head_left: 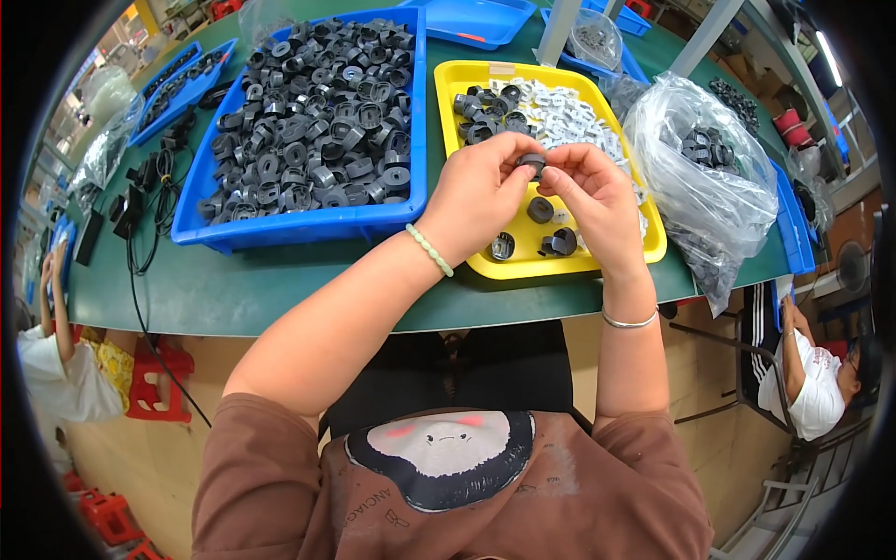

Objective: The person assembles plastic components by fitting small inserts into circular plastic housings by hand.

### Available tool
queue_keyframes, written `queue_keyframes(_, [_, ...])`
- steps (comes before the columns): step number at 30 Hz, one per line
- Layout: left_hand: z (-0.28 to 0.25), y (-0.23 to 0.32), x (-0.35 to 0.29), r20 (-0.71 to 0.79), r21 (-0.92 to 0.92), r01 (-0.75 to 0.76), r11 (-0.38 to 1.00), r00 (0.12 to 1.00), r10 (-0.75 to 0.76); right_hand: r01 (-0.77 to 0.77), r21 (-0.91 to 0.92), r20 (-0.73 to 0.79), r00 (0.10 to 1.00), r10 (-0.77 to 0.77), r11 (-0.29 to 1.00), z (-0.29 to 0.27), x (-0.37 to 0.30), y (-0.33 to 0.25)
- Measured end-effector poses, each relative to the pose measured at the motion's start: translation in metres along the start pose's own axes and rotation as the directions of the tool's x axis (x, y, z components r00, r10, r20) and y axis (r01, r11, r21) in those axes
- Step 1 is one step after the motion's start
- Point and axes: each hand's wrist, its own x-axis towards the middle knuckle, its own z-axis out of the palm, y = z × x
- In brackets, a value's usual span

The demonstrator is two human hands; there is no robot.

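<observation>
Above the yellow tray [523, 271] my two hands meet at a small round dark plastic part [532, 162]. My left hand [483, 187] pinches it from the left with thumb and forefinger. From the right, my right hand [597, 201] closes thumb and fingertips at the same part; whether it holds a second piece is hidden. Beneath the hands lie several loose dark round parts, one of them a black cap-like piece [540, 210]. Farther back in the tray are a heap of white plastic pieces [569, 117] and a cluster of dark parts [485, 112].
Left of the tray, a deep blue bin [308, 222] is heaped with dark round parts. A clear plastic bag [700, 177] holding dark parts bulges on the right. Black cables [140, 266] hang over the green table [308, 294]. Other people sit at both sides; metal posts rise behind.
</observation>
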Motion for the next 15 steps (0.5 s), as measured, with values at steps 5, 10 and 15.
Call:
queue_keyframes(5, [-0.0043,0.0026,0.0031,0.048,-0.194,0.186,0.963,0.982,-0.180,-0.037,0.005,-0.044,0.998,0.037,0.999,0.0053,-0.0001,0.0007])
queue_keyframes(10, [0.0000,0.0062,0.0024,0.052,-0.137,0.150,0.979,0.988,-0.144,0.006,-0.269,-0.122,0.992,-0.041,0.963,0.0085,-0.0018,0.0051])
queue_keyframes(15, [0.0020,0.0069,0.0029,0.080,-0.399,0.147,0.905,0.989,-0.126,-0.019,-0.110,-0.189,0.982,-0.003,0.994,0.0034,0.0009,0.0067])
